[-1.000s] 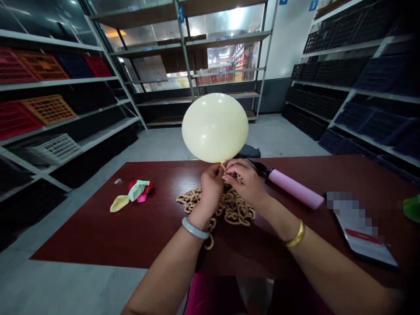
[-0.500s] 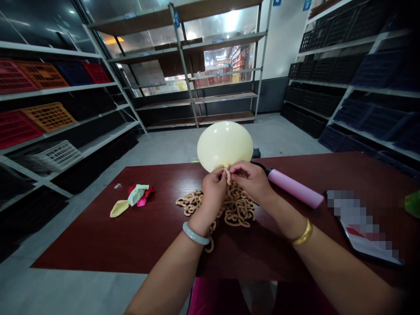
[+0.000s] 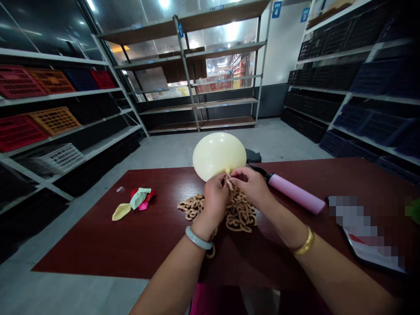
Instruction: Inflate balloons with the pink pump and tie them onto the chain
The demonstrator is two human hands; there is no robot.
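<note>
An inflated pale yellow balloon (image 3: 219,155) stands just beyond my fingertips, its knotted neck pointing toward me. My left hand (image 3: 216,196) is closed in a pinch on a tan, cord-like loop (image 3: 230,184) just below that neck. From the other side my right hand (image 3: 251,187) pinches the same loop between thumb and forefinger. How the loop lies around the neck is partly hidden by my fingers. Under both hands is a pile of similar tan loops (image 3: 241,215), with a few trailing out by my left wrist.
Limp balloons (image 3: 140,199) in yellow, green, red and pink lie left on the dark red table (image 3: 82,245). On the right are a pink cylinder (image 3: 297,192) with a black end and a phone-like device (image 3: 370,240), its surface blurred out. Shelves with crates (image 3: 54,120) flank the room.
The balloon has tipped a little left and lower. My left hand has curled in more, its back turned up. The view has shifted slightly upward.
</note>
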